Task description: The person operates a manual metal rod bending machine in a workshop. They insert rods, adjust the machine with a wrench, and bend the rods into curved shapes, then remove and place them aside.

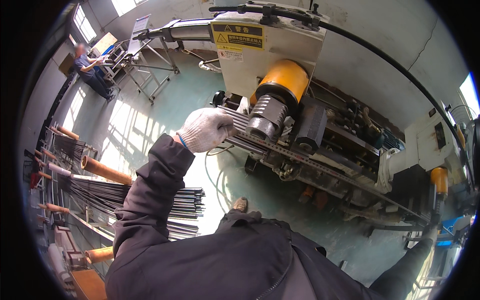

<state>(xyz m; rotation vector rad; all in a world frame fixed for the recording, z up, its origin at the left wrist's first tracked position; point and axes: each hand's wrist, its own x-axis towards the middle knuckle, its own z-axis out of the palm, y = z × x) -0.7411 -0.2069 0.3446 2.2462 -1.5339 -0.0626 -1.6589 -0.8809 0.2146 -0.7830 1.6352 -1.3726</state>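
My left hand point(204, 131), in a pale knitted work glove, is closed at the left end of a machine point(267, 47), beside parallel metal bars point(239, 120). Its fingers are curled at the bars, and whatever they grip is hidden. Just right of it sits a slotted steel cylinder point(270, 112) in front of an orange cylinder point(284, 80). A measuring scale point(300, 157) runs along the machine's near edge. My right arm point(405, 270) stretches far to the right, towards the machine's other end. At its end, my right hand point(428, 233) is small and blurred, its fingers unclear.
Bundles of thin dark rods point(185, 205) lie on a rack at left, among rusty brown tubes point(105, 170). A black hose point(380, 47) arches over the machine. Another person point(90, 72) stands at a bench far left. A blue object point(447, 230) is at far right.
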